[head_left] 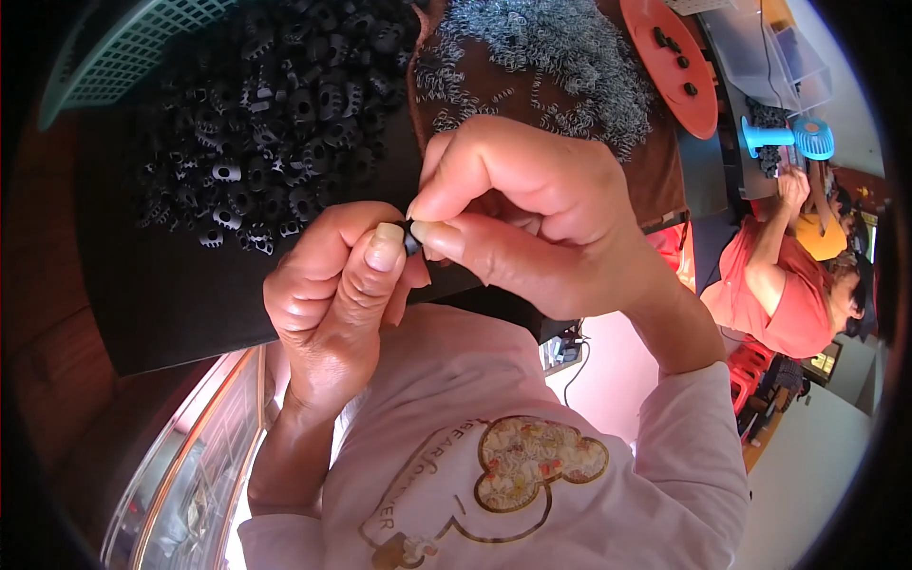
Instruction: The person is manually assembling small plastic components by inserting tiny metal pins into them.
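Observation:
Between my two hands is a small black claw clip piece (411, 237), mostly covered by fingertips. My left hand (332, 294) pinches it from the left, thumb on top and fingers curled beneath. From the right, my right hand (551, 218) closes thumb and forefinger on its other side; whether a spring is in there is hidden. Just beyond my left hand lies a large heap of black toothed claw clip halves (275, 114). Small silvery metal springs (541, 47) are spread over a brown cloth (655, 185) beyond my right hand.
A red oval plate (699, 116) with several small black pieces stands at the far right. At the far left is a green perforated basket (142, 47). Farther right are a blue fan (812, 139), a clear plastic bin (806, 71) and a co-worker in a red top (788, 294).

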{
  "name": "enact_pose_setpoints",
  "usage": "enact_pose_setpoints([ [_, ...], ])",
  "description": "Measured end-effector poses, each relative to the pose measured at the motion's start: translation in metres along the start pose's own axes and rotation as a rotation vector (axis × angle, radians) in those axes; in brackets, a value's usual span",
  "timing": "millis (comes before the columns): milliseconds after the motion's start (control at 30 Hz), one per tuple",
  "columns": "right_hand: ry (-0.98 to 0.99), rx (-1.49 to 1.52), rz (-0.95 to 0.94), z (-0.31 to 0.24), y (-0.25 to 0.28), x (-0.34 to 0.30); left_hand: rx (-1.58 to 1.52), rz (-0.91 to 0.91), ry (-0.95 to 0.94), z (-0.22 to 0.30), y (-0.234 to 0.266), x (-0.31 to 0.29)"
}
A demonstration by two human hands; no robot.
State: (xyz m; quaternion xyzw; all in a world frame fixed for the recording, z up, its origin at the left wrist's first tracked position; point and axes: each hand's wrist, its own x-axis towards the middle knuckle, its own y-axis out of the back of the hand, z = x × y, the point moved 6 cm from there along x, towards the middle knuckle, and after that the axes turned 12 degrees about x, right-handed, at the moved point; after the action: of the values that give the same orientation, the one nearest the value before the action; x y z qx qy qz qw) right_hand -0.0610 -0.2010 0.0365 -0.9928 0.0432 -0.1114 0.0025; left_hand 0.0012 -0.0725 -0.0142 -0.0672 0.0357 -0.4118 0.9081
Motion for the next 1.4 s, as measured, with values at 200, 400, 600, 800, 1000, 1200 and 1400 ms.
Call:
enact_pose_setpoints([
  [200,-0.081,-0.065,-0.005,-0.005,0.004,0.002,-0.034,-0.113,-0.004,-0.002,-0.001,0.003],
  [400,-0.243,0.030,0.057,0.000,0.009,0.004,-0.082,-0.149,0.023,-0.002,-0.002,0.004],
  [600,0.354,-0.452,-0.050,-0.011,0.006,0.006,-0.161,-0.126,0.027,-0.001,-0.003,0.008],
  [800,0.436,-0.759,-0.062,-0.020,-0.007,0.003,-0.212,-0.039,0.022,0.001,0.003,0.009],
  [1000,0.542,-0.925,-0.072,-0.022,-0.009,0.000,-0.334,-0.036,0.085,-0.002,0.002,0.010],
  [1200,0.588,-0.991,-0.060,-0.020,-0.012,-0.001,-0.319,-0.056,0.056,0.000,0.003,0.009],
  [1400,0.637,-0.967,0.023,-0.019,-0.013,-0.002,-0.238,-0.031,0.045,0.001,0.002,0.008],
])
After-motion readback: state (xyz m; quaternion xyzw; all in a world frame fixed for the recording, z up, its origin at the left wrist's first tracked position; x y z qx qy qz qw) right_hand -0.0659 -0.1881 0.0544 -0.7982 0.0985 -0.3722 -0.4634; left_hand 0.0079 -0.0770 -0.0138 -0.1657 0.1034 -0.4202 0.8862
